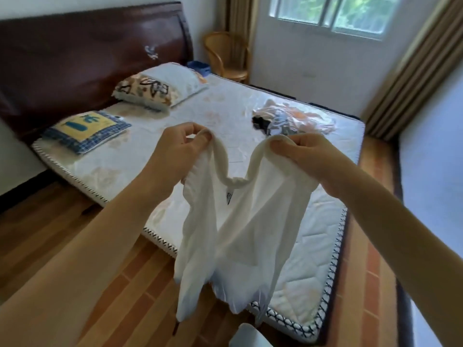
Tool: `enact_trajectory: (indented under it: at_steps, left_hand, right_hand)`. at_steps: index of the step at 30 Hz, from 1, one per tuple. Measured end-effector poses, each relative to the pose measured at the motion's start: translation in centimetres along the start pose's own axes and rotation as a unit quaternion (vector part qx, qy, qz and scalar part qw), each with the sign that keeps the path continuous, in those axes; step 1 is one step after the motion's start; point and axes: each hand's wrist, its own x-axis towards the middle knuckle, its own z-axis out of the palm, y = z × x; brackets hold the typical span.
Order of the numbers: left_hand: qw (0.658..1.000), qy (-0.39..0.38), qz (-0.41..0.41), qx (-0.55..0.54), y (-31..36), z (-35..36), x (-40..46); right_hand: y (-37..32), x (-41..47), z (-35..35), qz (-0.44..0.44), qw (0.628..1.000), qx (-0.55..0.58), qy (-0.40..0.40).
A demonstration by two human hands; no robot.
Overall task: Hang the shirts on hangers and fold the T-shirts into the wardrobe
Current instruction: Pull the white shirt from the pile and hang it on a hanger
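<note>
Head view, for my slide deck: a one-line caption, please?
Both hands, left hand and right hand, hold a white T-shirt over the bed.

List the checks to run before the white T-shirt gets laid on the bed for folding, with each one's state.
1. Left hand grips one shoulder of the T-shirt: ok.
2. Right hand grips the other shoulder: ok.
3. Collar open between the hands, label showing: ok.
4. Body hanging flat: not ok, it droops bunched and twisted.
5. Bare mattress under it: ok.
6. Pile of clothes lies apart from that spot: ok.
</note>
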Motion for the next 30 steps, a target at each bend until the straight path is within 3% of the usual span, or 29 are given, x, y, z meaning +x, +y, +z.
enact_trajectory:
  at_steps: [7,18,30]
  left_hand:
    - [0.998,-0.059,-0.026,0.0,-1.0,5.1,3.2]
    - [0.991,-0.026,-0.081,0.101,-8.7,10.7,8.3]
    - [0.948,-0.13,-0.104,0.27,-22.2,17.2,11.0]
  right_hand:
    - [4.9,3.2,-4.8,0.052,0.998,-0.016,0.015]
    - [15.8,13.9,-5.8,0.086,0.992,-0.088,-0.041]
    - [28.8,23.2,2.4,0.123,0.917,-0.315,-0.21]
